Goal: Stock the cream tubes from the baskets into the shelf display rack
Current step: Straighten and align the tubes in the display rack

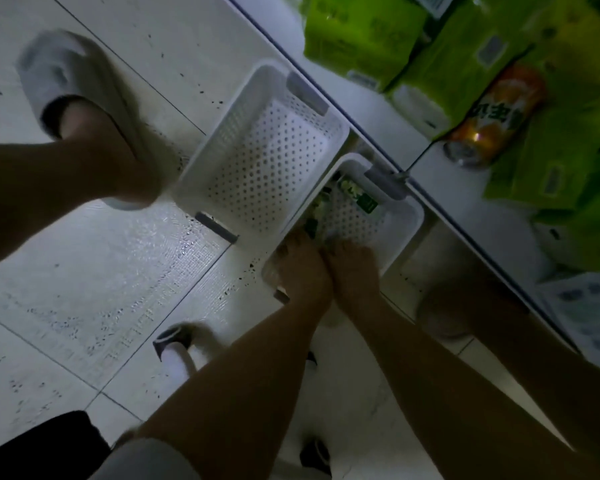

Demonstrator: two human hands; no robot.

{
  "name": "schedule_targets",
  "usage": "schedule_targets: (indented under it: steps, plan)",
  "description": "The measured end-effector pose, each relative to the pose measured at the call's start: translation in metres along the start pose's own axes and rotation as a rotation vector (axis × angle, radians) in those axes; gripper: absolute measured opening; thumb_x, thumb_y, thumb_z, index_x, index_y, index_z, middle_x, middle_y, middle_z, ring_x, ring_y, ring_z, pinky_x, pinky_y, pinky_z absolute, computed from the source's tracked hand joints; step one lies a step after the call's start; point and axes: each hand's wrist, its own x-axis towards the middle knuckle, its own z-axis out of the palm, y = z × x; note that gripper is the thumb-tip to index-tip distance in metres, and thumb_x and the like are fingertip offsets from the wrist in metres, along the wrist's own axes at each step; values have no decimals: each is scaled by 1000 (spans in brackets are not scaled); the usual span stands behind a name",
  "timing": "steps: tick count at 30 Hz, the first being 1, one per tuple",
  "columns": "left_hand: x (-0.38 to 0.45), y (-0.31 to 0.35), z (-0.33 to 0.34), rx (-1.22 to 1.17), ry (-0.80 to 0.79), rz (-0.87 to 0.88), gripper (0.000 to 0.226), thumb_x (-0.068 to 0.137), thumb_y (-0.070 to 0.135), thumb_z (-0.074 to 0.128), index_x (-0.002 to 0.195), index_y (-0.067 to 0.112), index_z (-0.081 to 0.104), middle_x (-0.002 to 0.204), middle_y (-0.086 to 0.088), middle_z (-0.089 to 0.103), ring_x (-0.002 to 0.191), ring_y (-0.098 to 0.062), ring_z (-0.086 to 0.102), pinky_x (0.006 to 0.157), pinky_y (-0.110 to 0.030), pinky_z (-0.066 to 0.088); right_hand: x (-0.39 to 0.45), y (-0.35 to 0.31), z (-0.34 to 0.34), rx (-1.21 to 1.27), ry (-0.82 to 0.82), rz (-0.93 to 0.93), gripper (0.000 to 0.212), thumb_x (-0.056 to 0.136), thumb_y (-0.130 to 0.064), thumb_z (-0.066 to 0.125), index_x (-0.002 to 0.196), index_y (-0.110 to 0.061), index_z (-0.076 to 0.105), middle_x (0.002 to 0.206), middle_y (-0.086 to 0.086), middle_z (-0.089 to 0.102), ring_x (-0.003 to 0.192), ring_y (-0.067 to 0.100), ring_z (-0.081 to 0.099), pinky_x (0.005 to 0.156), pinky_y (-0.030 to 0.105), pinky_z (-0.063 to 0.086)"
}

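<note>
The dim, blurred view hides both hands' fingertips inside the right basket (400, 216), so whether the left hand (300, 268) or right hand (354, 268) grips anything cannot be told. Green cream tubes (355, 195) lie at that basket's far end, beside the bare left basket (222, 157).

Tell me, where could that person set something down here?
The first white basket looks bare inside. The floor tiles left of it, below the slippered foot, are open too. It is crowded in the second basket, where the left hand and right hand meet, and on the shelf of green packs.
</note>
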Motion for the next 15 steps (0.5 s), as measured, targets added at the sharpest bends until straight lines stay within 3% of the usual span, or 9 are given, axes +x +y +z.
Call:
schedule_targets:
  steps: [5, 11, 13, 15]
  plan:
    - [15, 10, 2, 7, 26, 4, 21, 99, 21, 43, 106, 9, 59, 108, -11, 63, 98, -26, 61, 75, -31, 41, 6, 13, -23, 11, 140, -44, 17, 64, -14, 84, 72, -19, 70, 66, 2, 64, 61, 22, 61, 54, 28, 42]
    - [29, 11, -11, -41, -99, 111, 23, 95, 12, 49, 113, 3, 58, 112, -19, 62, 103, -35, 59, 83, -38, 46, -10, 50, -36, 30, 224, -69, 36, 45, 1, 83, 70, -13, 62, 65, 6, 61, 63, 26, 60, 58, 32, 46]
    - [29, 10, -14, -62, -80, 71, 22, 97, 24, 46, 107, 11, 60, 106, -13, 63, 98, -33, 60, 82, -40, 48, -19, 61, -47, 58, 197, -58, 35, 51, -1, 84, 78, -12, 63, 73, 8, 64, 71, 27, 62, 62, 33, 47]
    - [21, 9, -17, -58, -64, 12, 21, 100, 31, 41, 96, 19, 58, 96, -3, 62, 92, -24, 59, 76, -35, 44, -28, 71, -56, 145, 154, -31, 30, 72, -14, 79, 97, -12, 63, 94, 8, 66, 91, 29, 61, 75, 36, 46]
